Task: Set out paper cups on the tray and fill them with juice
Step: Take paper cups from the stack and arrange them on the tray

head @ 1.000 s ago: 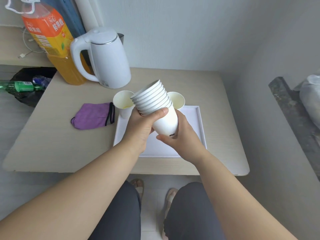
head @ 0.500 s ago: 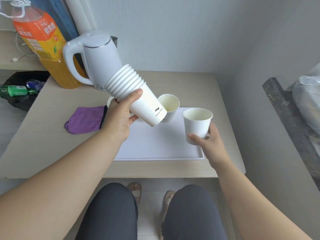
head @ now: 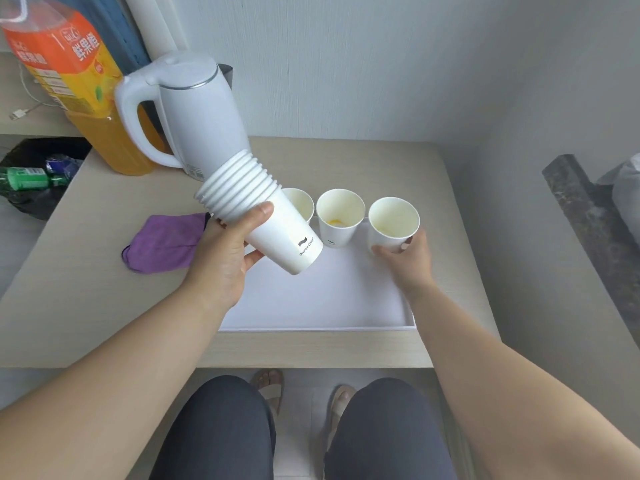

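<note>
A white tray lies on the wooden table. My left hand grips a tilted stack of paper cups above the tray's left side. My right hand holds a single paper cup at its base, at the tray's far right corner. Two more paper cups stand along the tray's far edge: a middle cup with a little juice in its bottom, and a left cup partly hidden behind the stack. A large orange juice bottle stands at the table's far left.
A white electric kettle stands beside the bottle, just behind the stack. A purple cloth lies left of the tray. A black bin bag with a green bottle sits on the floor at left. Walls close off the back and right.
My right hand pulled one cup off the stack and carried it right and forward to the tray's far right corner. My left hand swung the stack left and tilted it.
</note>
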Demonstrator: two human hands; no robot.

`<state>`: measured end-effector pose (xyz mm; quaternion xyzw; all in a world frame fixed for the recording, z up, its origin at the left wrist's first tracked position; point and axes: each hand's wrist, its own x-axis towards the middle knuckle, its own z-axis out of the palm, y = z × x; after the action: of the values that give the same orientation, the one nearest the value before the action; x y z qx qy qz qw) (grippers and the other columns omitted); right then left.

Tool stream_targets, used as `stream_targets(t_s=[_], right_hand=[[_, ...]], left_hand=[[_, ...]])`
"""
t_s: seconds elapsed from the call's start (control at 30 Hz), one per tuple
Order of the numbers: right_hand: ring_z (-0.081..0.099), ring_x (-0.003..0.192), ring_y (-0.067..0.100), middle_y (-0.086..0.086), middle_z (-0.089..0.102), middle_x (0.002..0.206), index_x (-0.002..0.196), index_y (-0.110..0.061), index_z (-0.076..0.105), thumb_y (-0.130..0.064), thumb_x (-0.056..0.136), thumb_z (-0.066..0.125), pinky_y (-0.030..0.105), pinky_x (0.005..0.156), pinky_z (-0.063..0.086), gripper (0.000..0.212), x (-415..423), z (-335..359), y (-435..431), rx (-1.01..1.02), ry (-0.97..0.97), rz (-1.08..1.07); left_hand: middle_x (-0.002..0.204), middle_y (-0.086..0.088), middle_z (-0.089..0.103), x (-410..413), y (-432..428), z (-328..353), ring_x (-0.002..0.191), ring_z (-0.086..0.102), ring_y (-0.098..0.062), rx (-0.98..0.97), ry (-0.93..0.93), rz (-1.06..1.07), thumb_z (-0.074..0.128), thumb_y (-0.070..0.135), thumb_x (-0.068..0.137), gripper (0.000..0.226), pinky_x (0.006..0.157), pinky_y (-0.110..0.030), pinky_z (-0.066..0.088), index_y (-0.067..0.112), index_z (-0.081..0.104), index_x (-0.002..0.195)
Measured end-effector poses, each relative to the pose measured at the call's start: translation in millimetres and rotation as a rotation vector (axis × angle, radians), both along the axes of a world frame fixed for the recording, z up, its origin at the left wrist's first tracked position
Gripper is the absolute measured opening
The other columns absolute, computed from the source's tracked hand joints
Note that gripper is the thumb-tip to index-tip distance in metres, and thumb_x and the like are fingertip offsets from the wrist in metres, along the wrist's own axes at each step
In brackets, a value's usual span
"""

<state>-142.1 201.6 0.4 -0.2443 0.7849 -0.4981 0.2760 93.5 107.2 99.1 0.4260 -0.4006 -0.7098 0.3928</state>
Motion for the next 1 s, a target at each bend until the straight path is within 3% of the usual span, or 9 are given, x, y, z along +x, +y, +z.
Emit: stream_targets(t_s=[0.1, 0.23, 0.43, 0.57, 0.73, 0.9, 1.0], right_hand=[[0.054, 0.108, 0.022, -0.006, 0.052, 0.108, 0.120, -0.024, 0.047, -0.017, 0.071, 0.078, 0.036, 0.088, 0.048, 0.059, -1.8, -8.9, -3.0, 0.032, 0.039, -0.019], [0.050, 0.114, 0.026, -0.012, 0.049, 0.099, 0.122, -0.022, 0.046, -0.022, 0.069, 0.079, 0.043, 0.094, 0.046, 0.063, -2.2, -17.6, -8.5, 0.034, 0.054, -0.062], [0.050, 0.111, 0.025, -0.008, 0.052, 0.095, 0.125, -0.020, 0.045, -0.023, 0.072, 0.079, 0.033, 0.087, 0.045, 0.063, -5.0, -19.3, -13.2, 0.059, 0.088, -0.057], [0.051, 0.110, 0.024, -0.008, 0.055, 0.091, 0.125, -0.022, 0.045, -0.025, 0.073, 0.078, 0.034, 0.085, 0.046, 0.062, -9.4, -17.6, -16.4, 0.094, 0.086, -0.034], [0.054, 0.107, 0.020, -0.009, 0.054, 0.092, 0.128, -0.020, 0.043, -0.025, 0.076, 0.077, 0.029, 0.080, 0.043, 0.062, -11.5, -8.8, -18.5, 0.135, 0.047, -0.016], [0.056, 0.098, 0.015, 0.002, 0.056, 0.119, 0.132, -0.021, 0.040, -0.024, 0.072, 0.080, 0.026, 0.078, 0.041, 0.072, -12.4, -6.7, -16.3, 0.138, 0.048, -0.005], [0.054, 0.081, 0.001, 0.004, 0.059, 0.120, 0.132, -0.021, 0.041, -0.021, 0.075, 0.077, 0.021, 0.068, 0.040, 0.068, -10.4, -5.3, -13.9, 0.133, 0.048, -0.016]], left_hand=[[0.102, 0.014, 0.071, -1.3, -2.4, -4.1, 0.108, 0.063, -0.009, 0.003, 0.004, -0.001, 0.077, 0.029, 0.058, 0.046, 0.082, -0.036, 0.053, 0.030, 0.064, 0.101], [0.102, 0.015, 0.070, -3.1, -3.6, -7.6, 0.109, 0.062, -0.009, 0.012, 0.003, -0.008, 0.077, 0.037, 0.049, 0.054, 0.080, -0.033, 0.053, 0.031, 0.064, 0.101], [0.108, 0.012, 0.069, -2.7, -4.0, -11.1, 0.112, 0.061, -0.010, 0.019, -0.006, -0.015, 0.077, 0.038, 0.049, 0.059, 0.080, -0.033, 0.053, 0.030, 0.063, 0.105], [0.108, 0.012, 0.069, -1.7, -2.9, -15.1, 0.112, 0.061, -0.010, 0.027, -0.017, -0.014, 0.077, 0.038, 0.048, 0.059, 0.078, -0.032, 0.053, 0.031, 0.063, 0.105], [0.108, 0.013, 0.069, 0.3, -1.5, -17.2, 0.112, 0.061, -0.010, 0.031, -0.028, -0.020, 0.079, 0.031, 0.055, 0.050, 0.080, -0.033, 0.053, 0.032, 0.063, 0.103], [0.111, 0.011, 0.068, -3.0, 1.1, -18.1, 0.113, 0.060, -0.010, 0.033, -0.037, -0.018, 0.072, 0.026, 0.066, 0.042, 0.079, -0.033, 0.052, 0.031, 0.062, 0.106], [0.111, 0.011, 0.068, -4.5, 3.7, -17.7, 0.113, 0.060, -0.010, 0.037, -0.040, -0.023, 0.071, 0.026, 0.066, 0.040, 0.080, -0.033, 0.053, 0.030, 0.062, 0.105]])
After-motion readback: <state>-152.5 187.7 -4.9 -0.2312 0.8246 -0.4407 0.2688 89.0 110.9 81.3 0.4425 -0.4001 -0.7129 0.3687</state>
